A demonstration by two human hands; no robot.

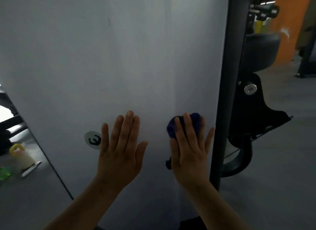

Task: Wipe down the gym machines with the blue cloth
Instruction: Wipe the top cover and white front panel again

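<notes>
A broad pale grey machine panel (119,58) fills most of the view. My left hand (120,149) lies flat on it with straight fingers, just right of a round white sticker (93,140) with a black mark. My right hand (189,149) presses the dark blue cloth (172,128) against the panel near its right edge, fingers spread straight over it. The cloth bulges out past the fingertips and below the thumb.
A dark upright post (229,92) borders the panel on the right, with a black padded seat (261,51) and a black bracket (256,106) behind it. At the left, a yellow-capped bottle (22,157) and a green object (4,174) sit on the grey floor.
</notes>
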